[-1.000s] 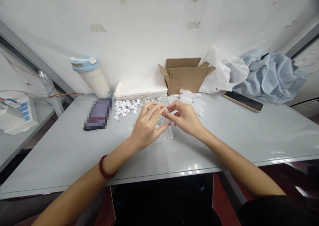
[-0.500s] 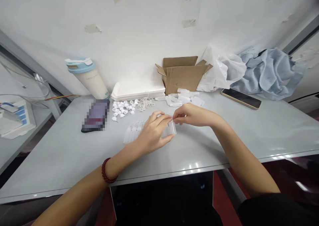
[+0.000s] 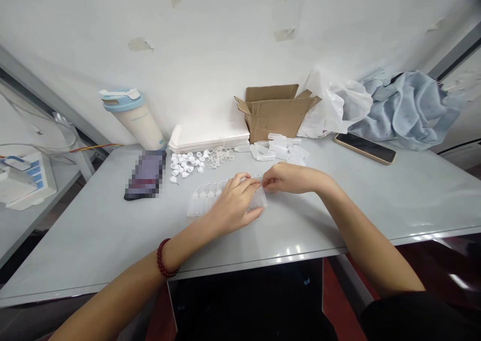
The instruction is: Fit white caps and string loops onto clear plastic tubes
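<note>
Both hands meet low over the grey table point(image 3: 338, 205), at the right end of a row of small clear plastic bottles point(image 3: 205, 200) lying on their sides. My left hand point(image 3: 235, 205), with a red bead bracelet on its wrist, curls its fingers round a clear bottle point(image 3: 260, 196) at that end. My right hand point(image 3: 287, 178) pinches the top of the same bottle with thumb and forefinger. Just beyond lie a pile of small white caps point(image 3: 186, 164), thin white loops point(image 3: 218, 155) and a heap of loose clear bottles point(image 3: 280, 148).
Along the wall stand a blue-lidded tumbler point(image 3: 133, 118), a stack of white trays point(image 3: 208, 135), an open cardboard box point(image 3: 276, 110), a white plastic bag point(image 3: 334, 105) and blue cloth point(image 3: 408, 108). One phone point(image 3: 146, 174) lies at left, another point(image 3: 364, 148) at right.
Both hands came down from above the table toward me and now rest on it at the row's right end, still on the bottle.
</note>
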Action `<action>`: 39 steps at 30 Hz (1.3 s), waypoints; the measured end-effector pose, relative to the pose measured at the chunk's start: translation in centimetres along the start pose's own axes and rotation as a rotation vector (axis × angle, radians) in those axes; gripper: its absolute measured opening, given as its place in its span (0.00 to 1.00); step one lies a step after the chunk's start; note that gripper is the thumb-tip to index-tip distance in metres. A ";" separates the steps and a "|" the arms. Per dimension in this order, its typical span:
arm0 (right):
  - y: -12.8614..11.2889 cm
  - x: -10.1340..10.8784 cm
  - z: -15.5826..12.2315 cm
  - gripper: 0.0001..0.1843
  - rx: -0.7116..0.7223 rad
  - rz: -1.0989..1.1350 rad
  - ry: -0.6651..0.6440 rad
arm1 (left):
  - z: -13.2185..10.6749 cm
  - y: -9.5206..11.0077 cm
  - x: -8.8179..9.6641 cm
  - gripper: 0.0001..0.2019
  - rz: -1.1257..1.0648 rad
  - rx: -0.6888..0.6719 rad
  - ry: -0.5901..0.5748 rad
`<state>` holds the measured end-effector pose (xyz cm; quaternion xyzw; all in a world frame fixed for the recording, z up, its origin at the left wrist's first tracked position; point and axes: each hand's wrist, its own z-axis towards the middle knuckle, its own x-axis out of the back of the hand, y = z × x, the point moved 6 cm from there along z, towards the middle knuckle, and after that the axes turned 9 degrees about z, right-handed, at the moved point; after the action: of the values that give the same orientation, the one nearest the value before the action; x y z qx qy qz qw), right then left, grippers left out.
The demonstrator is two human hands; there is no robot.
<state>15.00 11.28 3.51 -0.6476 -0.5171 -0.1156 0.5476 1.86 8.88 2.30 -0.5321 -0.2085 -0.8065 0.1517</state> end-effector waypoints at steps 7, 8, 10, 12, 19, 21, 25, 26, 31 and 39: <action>0.1 -0.2 0.1 0.14 -0.005 -0.024 -0.014 | 0.0 0.0 -0.3 0.20 0.020 0.018 -0.031; 0.1 -0.2 0.1 0.14 -0.007 -0.029 -0.012 | 0.0 0.0 -0.3 0.20 0.027 0.019 -0.036; 0.2 -0.1 0.2 0.14 -0.009 -0.037 -0.005 | 0.0 0.0 -0.4 0.20 0.040 0.019 -0.049; 0.2 -0.1 0.2 0.14 -0.005 -0.045 -0.001 | 0.0 0.0 -0.4 0.19 0.057 0.015 -0.061; 0.3 -0.1 0.2 0.14 -0.003 -0.040 0.004 | -0.2 0.1 -0.5 0.18 0.132 0.002 -0.062; 0.3 -0.1 0.3 0.14 0.003 -0.037 0.003 | -0.2 0.1 -0.6 0.18 0.153 -0.002 -0.060; 0.3 -0.1 0.2 0.14 -0.001 -0.031 -0.003 | -0.3 0.2 -0.6 0.20 0.180 -0.013 -0.055; 0.3 -0.1 0.2 0.14 -0.003 -0.028 -0.002 | -0.3 0.2 -0.6 0.20 0.182 -0.011 -0.057; 0.3 0.0 0.2 0.13 0.001 -0.001 0.020 | -0.3 0.2 -0.4 0.20 0.175 -0.003 -0.069; 0.5 1.3 0.5 0.11 0.008 0.052 0.190 | -0.3 -0.3 0.3 0.21 0.086 0.017 -0.016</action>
<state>15.80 12.48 3.98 -0.6448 -0.4463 -0.1602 0.5995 1.38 8.94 2.40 -0.5458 -0.1935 -0.7931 0.1889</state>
